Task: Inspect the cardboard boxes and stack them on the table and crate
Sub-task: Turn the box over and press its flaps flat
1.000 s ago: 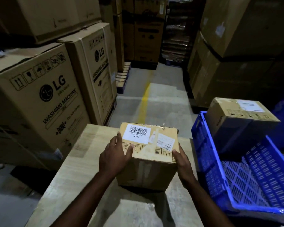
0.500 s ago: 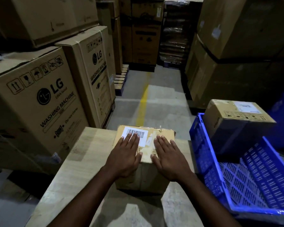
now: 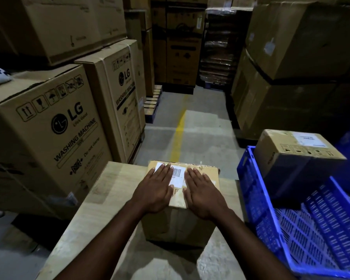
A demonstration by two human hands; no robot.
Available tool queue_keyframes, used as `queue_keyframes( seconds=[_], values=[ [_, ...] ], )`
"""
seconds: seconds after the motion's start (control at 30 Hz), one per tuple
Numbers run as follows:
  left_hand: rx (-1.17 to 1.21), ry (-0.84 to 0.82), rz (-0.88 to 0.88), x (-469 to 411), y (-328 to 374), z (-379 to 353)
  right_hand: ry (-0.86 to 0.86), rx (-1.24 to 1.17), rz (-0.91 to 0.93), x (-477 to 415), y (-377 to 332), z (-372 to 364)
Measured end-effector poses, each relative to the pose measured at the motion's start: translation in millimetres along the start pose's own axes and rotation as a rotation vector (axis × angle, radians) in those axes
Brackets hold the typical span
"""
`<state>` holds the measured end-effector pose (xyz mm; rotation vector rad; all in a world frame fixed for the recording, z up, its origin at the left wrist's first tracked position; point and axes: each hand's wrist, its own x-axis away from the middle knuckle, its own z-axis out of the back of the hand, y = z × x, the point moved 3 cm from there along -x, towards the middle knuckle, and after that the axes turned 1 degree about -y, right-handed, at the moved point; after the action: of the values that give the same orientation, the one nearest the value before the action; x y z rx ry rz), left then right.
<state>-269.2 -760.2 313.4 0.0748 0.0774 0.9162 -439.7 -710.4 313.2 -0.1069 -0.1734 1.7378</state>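
One box (image 3: 178, 225) stands at lower centre on the table (image 3: 109, 199). The left hand (image 3: 156, 188) and right hand (image 3: 202, 190) lie flat on its top with fingers straight, pressing and gripping nothing. A second box (image 3: 297, 156) sits tilted in the blue crate (image 3: 259, 199) at right. One box per spot looks placed. No stack shows yet, and I cannot tell whether more small boxes wait.
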Motion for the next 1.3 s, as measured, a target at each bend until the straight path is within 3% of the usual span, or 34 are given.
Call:
queue_keyframes(
  seconds=[0.7, 0.87, 1.1, 1.3],
  values=[
    [0.053, 0.042, 0.065, -21.2, -13.0, -2.0, 0.058, -0.035, -0.042, -29.2, 4.5, 3.4],
    [0.173, 0.032, 0.202, -8.0, -41.6, -1.5, 0.022, -0.006, -0.12, -17.2, 30.7, 10.6],
    [0.218, 0.036, 0.211, -8.3, -39.9, -1.9, 0.047, -0.003, -0.145, -13.3, 36.5, 7.2],
    [0.591, 0.041, 0.305, 12.3, -45.0, -5.4, 0.128, -0.497, -0.263, 4.6, 54.9, 2.1]
  ],
)
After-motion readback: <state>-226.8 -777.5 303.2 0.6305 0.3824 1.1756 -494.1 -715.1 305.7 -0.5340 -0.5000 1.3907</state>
